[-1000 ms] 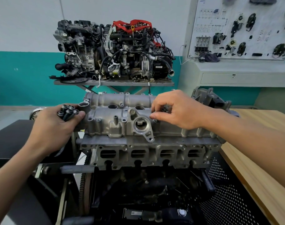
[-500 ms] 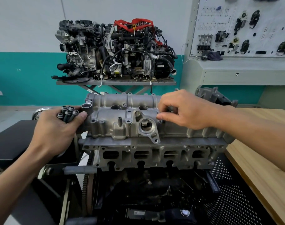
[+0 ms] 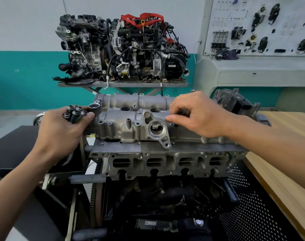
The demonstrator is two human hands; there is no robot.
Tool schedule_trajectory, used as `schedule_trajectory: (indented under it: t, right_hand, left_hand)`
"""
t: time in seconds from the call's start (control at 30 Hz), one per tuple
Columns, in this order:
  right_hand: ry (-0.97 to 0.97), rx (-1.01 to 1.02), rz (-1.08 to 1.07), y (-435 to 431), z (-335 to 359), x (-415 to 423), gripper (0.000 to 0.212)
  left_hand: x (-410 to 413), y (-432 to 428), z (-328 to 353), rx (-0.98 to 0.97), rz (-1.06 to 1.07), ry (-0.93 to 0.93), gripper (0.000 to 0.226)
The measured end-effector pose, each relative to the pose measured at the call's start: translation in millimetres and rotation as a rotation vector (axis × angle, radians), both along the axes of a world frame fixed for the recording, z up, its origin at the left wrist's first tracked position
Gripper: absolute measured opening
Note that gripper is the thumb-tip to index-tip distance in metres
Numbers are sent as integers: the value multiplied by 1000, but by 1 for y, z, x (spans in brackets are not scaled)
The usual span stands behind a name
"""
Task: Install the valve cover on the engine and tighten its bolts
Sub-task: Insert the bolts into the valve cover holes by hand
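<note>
The grey cast valve cover sits on top of the engine's cylinder head in front of me. My left hand grips a bundle of several dark bolts, heads up, and leans against the cover's left end. My right hand hovers over the cover's right half, thumb and fingers pinching a dark bolt above the cover's top face. The lower part of that bolt is hidden by my fingers.
A second engine stands on a metal stand behind. A parts display board hangs at the right rear. A wooden bench top lies to the right, a black surface to the left, a perforated black panel below right.
My right hand has stayed over the same spot on the cover, its fingers shifting slightly on the bolt. The left hand keeps its bundle of bolts in place.
</note>
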State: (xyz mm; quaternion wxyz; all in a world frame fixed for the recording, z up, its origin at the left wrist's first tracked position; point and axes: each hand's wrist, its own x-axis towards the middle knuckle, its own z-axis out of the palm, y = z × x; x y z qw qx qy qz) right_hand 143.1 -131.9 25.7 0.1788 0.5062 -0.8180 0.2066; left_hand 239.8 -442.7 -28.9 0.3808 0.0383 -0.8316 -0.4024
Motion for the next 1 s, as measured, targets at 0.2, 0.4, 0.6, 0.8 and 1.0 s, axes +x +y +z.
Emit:
schedule_trajectory:
  t: [0.2,0.4,0.6,0.8,1.0]
  right_hand:
    - [-51,-32,14,5,0,2,23]
    - [-60,-48,46,5,-1,2,21]
    - [-48,-67,46,3,-2,0,18]
    - [-87,-46,61,6,-4,2,17]
    - [-98,-24,39,8,-3,8,17]
  left_hand:
    - [6,-2,-4,-116,32,46,8]
    - [6,-11,-13,-163,36,42,13]
    - [0,-19,-14,-152,10,74,11]
    - [8,-22,-18,-66,-28,68,34]
    - [9,-20,-22,-119,25,92,19]
